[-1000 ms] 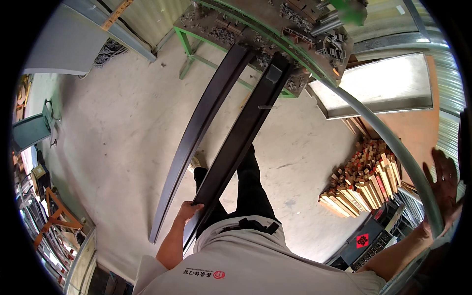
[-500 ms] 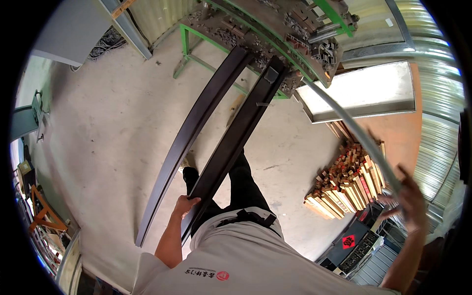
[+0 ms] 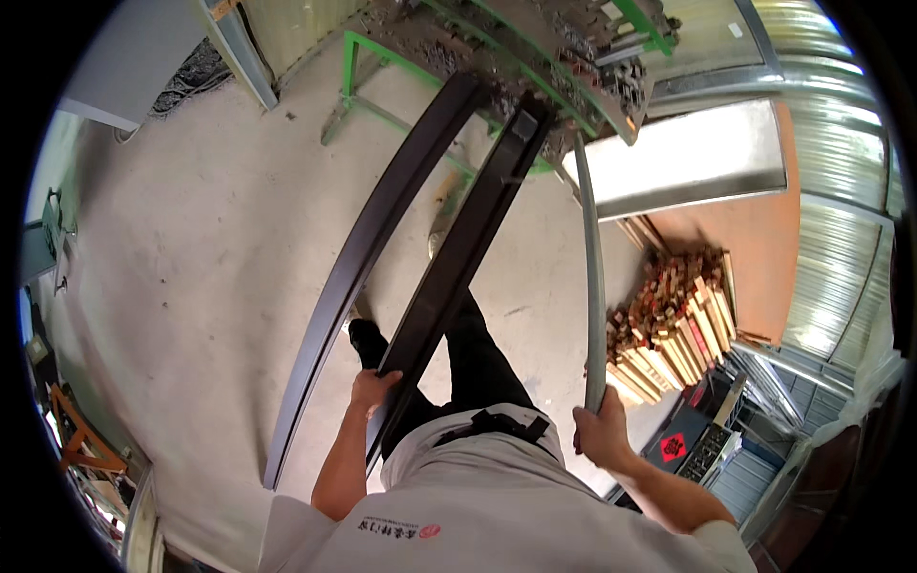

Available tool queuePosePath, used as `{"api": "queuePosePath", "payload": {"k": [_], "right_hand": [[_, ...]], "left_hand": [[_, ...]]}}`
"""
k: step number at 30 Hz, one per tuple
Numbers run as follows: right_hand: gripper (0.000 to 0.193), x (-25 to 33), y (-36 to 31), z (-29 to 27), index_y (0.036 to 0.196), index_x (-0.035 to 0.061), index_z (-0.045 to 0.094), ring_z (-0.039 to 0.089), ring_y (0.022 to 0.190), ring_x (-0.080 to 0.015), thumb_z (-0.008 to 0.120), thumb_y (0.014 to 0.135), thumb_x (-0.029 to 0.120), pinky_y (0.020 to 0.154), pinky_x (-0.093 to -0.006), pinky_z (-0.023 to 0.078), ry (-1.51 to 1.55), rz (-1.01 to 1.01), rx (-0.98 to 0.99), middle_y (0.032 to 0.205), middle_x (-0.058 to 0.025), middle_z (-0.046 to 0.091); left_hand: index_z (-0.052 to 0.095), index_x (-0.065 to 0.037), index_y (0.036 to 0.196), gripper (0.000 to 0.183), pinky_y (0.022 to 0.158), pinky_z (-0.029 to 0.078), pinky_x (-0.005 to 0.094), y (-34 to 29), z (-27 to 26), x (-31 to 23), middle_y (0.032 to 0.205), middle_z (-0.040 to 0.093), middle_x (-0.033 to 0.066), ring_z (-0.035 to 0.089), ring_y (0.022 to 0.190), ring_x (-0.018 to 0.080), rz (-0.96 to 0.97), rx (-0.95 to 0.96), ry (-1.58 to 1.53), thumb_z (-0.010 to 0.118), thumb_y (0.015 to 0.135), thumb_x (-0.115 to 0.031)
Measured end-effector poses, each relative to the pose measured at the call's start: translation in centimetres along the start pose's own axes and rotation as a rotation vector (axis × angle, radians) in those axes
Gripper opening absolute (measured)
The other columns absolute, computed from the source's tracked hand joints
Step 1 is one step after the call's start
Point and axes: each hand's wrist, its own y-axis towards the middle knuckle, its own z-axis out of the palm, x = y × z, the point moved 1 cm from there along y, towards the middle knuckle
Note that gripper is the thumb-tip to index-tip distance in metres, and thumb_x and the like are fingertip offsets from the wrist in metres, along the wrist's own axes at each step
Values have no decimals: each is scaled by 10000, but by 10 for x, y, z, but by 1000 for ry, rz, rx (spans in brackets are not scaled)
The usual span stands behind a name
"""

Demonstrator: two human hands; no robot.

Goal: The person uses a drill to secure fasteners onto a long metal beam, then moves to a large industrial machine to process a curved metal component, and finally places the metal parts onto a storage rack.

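My left hand [image 3: 375,390] is wrapped round the edge of a long dark brown metal profile [image 3: 457,258], near its close end beside my hip. From there the profile slants away to a green-framed workbench [image 3: 392,55]. A second dark profile [image 3: 358,248] lies roughly parallel to its left, its far end also at the bench. My right hand [image 3: 604,432] is closed on the near end of a long, thin grey bar [image 3: 592,267]. This bar stretches away to the bench's right corner.
Stacked wooden strips [image 3: 673,334] stand at the right, by a brown board [image 3: 755,248] and a white, metal-edged panel [image 3: 688,158]. A dark box with a red label [image 3: 673,447] is at the lower right. An orange frame [image 3: 81,435] stands at the left.
My right hand, loosely open before, has swung left and inward and closed on the grey bar. The bar's near end has come left with it. My left hand stays on the profile.
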Motion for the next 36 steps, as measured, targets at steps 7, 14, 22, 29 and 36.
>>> {"api": "queuePosePath", "payload": {"k": [7, 14, 22, 29, 36], "right_hand": [[381, -89, 41, 94, 1131, -78, 380, 620, 1001, -482, 576, 852, 92, 797, -520, 516, -173, -156, -116, 875, -313, 555], [359, -26, 10, 7, 1184, -13, 379, 576, 443, -180, 569, 880, 16, 362, -340, 470, 188, -61, 73, 669, -75, 534], [362, 44, -16, -76, 1189, -34, 485, 511, 402, -141, 560, 835, -23, 358, -306, 458, 202, -71, 118, 634, -29, 498], [366, 45, -19, -69, 1177, -56, 461, 492, 368, -141, 550, 823, -38, 300, -305, 423, 185, -93, 103, 648, -33, 494], [272, 14, -9, -28, 1094, -27, 433, 528, 394, -166, 537, 844, -4, 332, -321, 450, 137, -73, 7, 638, -73, 525]], "left_hand": [[720, 50, 1117, 694, 891, 530, 408, -11, -7, -33, 1092, 721, 244, 695, 1043, 344, -49, 35, -13, 828, 738, -521], [734, 49, 1044, 635, 823, 538, 418, -22, -14, -39, 1002, 733, 226, 714, 931, 322, -22, -12, -2, 814, 760, -514], [737, 48, 1033, 558, 771, 545, 400, -1, -6, -13, 949, 741, 196, 715, 841, 282, -1, -48, -57, 826, 770, -437], [742, 50, 1012, 544, 751, 544, 393, -11, -9, -24, 908, 744, 187, 711, 813, 260, -17, -21, -70, 825, 774, -431], [744, 45, 1021, 535, 757, 545, 381, -20, -12, -35, 929, 748, 180, 714, 821, 250, -28, 1, -94, 828, 776, -423]]}}
